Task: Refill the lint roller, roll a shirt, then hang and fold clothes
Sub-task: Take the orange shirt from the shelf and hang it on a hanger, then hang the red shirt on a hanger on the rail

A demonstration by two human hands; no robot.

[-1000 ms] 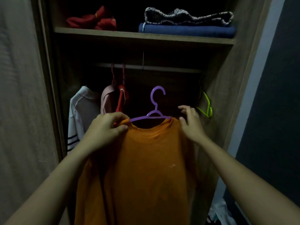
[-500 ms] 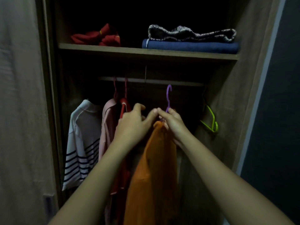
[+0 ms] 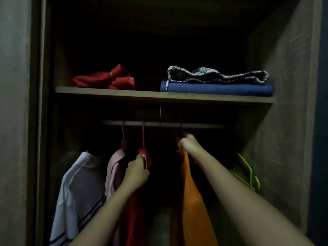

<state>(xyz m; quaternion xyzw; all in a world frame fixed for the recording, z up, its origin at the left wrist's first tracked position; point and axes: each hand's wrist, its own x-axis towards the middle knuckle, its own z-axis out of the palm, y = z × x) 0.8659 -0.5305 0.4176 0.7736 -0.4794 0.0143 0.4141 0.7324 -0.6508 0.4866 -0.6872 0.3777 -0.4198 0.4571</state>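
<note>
An orange shirt [image 3: 192, 196] hangs edge-on from a purple hanger [image 3: 180, 129], whose hook reaches up to the closet rod [image 3: 168, 124]. My right hand [image 3: 189, 144] grips the top of the shirt and hanger just under the rod. My left hand [image 3: 137, 172] holds the shoulder of a red garment [image 3: 144, 156] hanging to the left. A wide dark gap lies between the red garment and the orange shirt.
A pink shirt [image 3: 114, 167] and a white striped shirt [image 3: 79, 190] hang further left. A green hanger [image 3: 248, 174] sits at the right wall. On the shelf [image 3: 159, 96] lie red clothes [image 3: 108, 79], a folded blue garment [image 3: 216, 89] and a patterned cloth [image 3: 216, 75].
The orange shirt went from facing me to edge-on and rose to the rod. My left hand left it and took hold of the red garment. The view tilted upward.
</note>
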